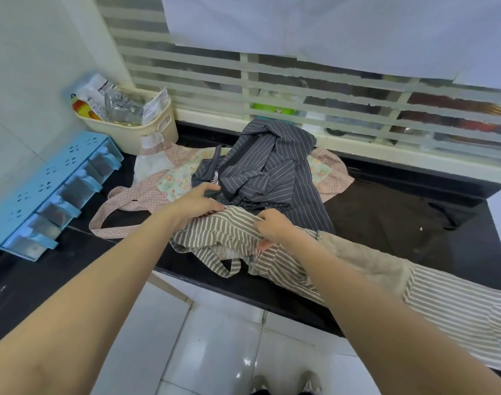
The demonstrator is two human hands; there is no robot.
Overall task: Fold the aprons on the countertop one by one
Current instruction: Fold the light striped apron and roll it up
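Both hands are working the beige striped apron at the near edge of the black countertop, its skirt trailing off to the right. The right hand is pinching a bunched fold; the left hand is resting on its top edge, fingers loosely spread. It's looking like the opening step: the cloth needs spreading flat. The grey pinstriped apron and pink dotted apron are waiting behind.

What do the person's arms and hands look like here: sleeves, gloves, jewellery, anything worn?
Both forearms are bare, with no sleeves in view. The left hand and right hand wear no gloves, and no watch or bracelet shows. Whether a ring is worn cannot be told.
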